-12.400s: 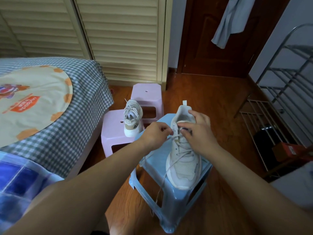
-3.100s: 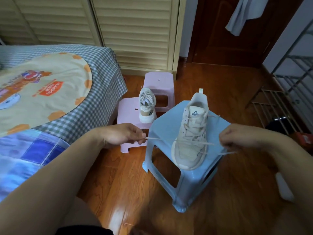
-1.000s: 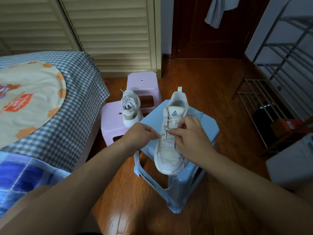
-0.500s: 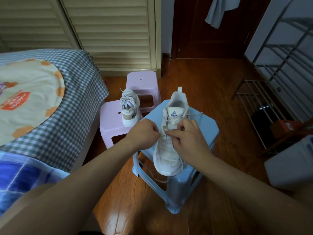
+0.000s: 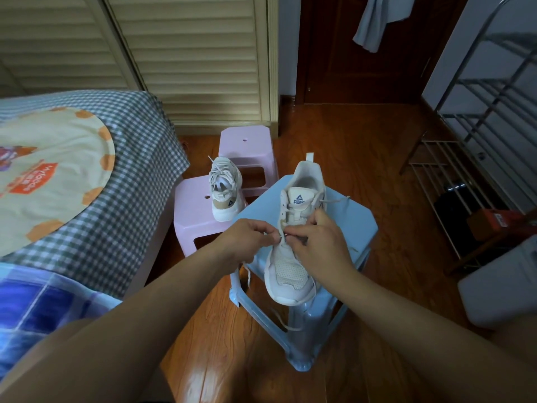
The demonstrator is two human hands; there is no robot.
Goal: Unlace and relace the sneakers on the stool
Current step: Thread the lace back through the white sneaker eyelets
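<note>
1. Pinching the lace point(image 5: 276, 236), my left hand point(image 5: 247, 239) has its fingers closed on the strand just beside the eyelets; my right hand point(image 5: 316, 242) pinches it there too, over the sneaker point(image 5: 290, 271) on the blue stool point(image 5: 357, 225).
2. Lace feels soft, limp and light to judge by its slack hang below my left fingers; best gripped near its stiff tip.
3. Half a second ago my left fist sat closer in; now it is drawn slightly outward.
4. Other sneaker point(image 5: 223, 190) waits beyond my left fingers.

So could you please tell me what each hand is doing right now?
Left hand: pinching the lace.
Right hand: pinching the lace at the sneaker.
</note>
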